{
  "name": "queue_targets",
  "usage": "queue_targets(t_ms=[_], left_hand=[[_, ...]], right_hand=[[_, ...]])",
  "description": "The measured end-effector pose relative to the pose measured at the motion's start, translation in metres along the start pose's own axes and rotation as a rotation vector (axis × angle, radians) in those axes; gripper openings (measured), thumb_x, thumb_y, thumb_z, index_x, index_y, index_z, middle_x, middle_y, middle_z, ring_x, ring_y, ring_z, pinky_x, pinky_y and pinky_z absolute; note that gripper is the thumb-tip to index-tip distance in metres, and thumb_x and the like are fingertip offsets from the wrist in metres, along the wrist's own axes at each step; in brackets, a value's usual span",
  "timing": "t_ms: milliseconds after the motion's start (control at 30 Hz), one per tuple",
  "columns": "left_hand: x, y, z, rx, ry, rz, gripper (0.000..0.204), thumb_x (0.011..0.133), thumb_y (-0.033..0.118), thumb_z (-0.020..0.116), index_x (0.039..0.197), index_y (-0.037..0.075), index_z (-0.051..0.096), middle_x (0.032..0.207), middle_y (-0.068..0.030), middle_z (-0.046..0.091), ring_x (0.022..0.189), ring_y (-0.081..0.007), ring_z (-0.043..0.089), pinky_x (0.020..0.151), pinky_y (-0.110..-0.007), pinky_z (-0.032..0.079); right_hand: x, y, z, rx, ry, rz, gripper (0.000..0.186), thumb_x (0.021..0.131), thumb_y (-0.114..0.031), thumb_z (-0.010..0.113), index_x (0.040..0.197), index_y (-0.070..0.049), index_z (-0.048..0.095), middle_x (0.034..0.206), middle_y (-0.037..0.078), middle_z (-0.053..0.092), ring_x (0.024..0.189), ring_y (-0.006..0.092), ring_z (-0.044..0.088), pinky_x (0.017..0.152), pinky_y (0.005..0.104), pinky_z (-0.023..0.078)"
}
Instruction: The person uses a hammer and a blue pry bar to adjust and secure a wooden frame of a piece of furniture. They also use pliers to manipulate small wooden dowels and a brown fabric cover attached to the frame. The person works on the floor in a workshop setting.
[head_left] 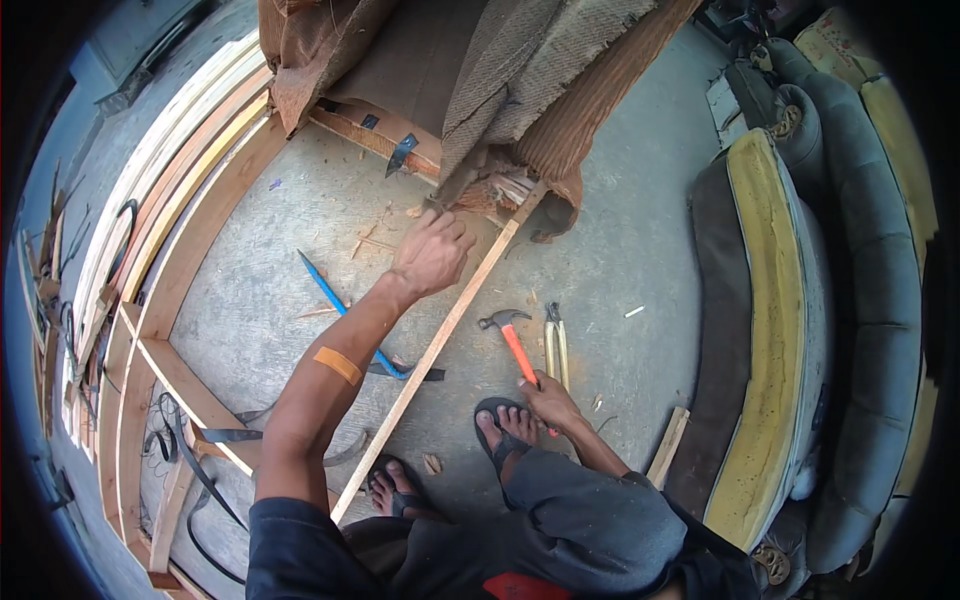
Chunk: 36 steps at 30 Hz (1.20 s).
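My right hand is wrapped round the orange handle of a claw hammer, its dark head pointing away from me above the concrete floor. My left hand is closed at the lower edge of brown fabric, seeming to pinch its corner; the fingertips are partly hidden. That fabric covers a wooden furniture frame, which has torn, splintered material at its near corner. From this corner a long thin wooden strip slants down toward my left foot, passing just right of my left hand.
A blue pry bar lies left of the strip. Pincers with pale handles rest right of the hammer. Curved bare wooden framing with loose black straps stands at left. Yellow-and-dark cushions line the right side.
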<state>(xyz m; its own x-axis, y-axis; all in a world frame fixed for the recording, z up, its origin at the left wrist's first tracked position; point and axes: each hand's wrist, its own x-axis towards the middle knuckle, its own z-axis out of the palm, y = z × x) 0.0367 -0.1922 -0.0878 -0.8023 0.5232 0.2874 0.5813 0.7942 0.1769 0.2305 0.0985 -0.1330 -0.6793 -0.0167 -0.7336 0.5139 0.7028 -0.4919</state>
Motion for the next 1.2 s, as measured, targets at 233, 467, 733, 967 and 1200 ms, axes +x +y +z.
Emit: queue_targets(t_ms=[233,467,733,967,1200], left_hand=[[0.040,-0.017,0.099,-1.683,0.186,-1.107,0.041,0.100,0.023,0.057,0.140,0.012,0.055,0.140,-0.0108,0.059,0.127,-0.0285,0.059,0.095,-0.051,0.052],[0.075,-0.021,0.110,-2.672,0.630,-0.970,0.033,0.106,0.018,0.049,0.138,0.009,0.053,0.144,-0.0090,0.056,0.129,-0.0253,0.056,0.101,-0.047,0.051],[0.060,0.008,0.081,-2.318,0.786,-0.977,0.032,0.104,0.014,0.051,0.135,0.007,0.054,0.137,-0.0107,0.059,0.120,-0.0215,0.060,0.092,-0.040,0.052],[0.046,0.022,0.034,-0.388,0.548,-0.986,0.029,0.086,0.018,0.068,0.106,-0.003,0.070,0.113,-0.0243,0.068,0.108,-0.0427,0.060,0.091,-0.045,0.049],[0.093,-0.014,-0.056,-0.774,0.342,-0.512,0.032,0.088,0.025,0.065,0.100,-0.004,0.071,0.091,-0.0251,0.073,0.081,-0.0371,0.070,0.076,-0.044,0.052]], right_hand=[[0.024,0.000,0.008,-0.306,-0.050,0.011,0.051,0.097,-0.045,0.056,0.126,-0.002,0.057,0.102,0.029,0.070,0.098,0.0420,0.070,0.086,0.0484,0.054],[0.002,-0.003,0.007,-0.276,0.014,-0.086,0.048,0.097,-0.042,0.057,0.123,-0.002,0.058,0.096,0.025,0.070,0.090,0.0392,0.070,0.081,0.0460,0.054],[0.001,0.000,-0.003,-0.269,-0.019,0.033,0.048,0.097,-0.041,0.055,0.126,-0.003,0.056,0.104,0.030,0.069,0.102,0.0466,0.068,0.088,0.0506,0.053],[0.009,0.025,-0.016,-0.455,0.113,-0.124,0.044,0.096,-0.036,0.061,0.126,-0.003,0.057,0.099,0.031,0.069,0.099,0.0483,0.068,0.086,0.0536,0.053],[0.006,0.009,-0.018,-0.397,0.060,-0.157,0.044,0.095,-0.031,0.061,0.128,-0.002,0.055,0.103,0.032,0.069,0.101,0.0496,0.066,0.088,0.0546,0.052]])
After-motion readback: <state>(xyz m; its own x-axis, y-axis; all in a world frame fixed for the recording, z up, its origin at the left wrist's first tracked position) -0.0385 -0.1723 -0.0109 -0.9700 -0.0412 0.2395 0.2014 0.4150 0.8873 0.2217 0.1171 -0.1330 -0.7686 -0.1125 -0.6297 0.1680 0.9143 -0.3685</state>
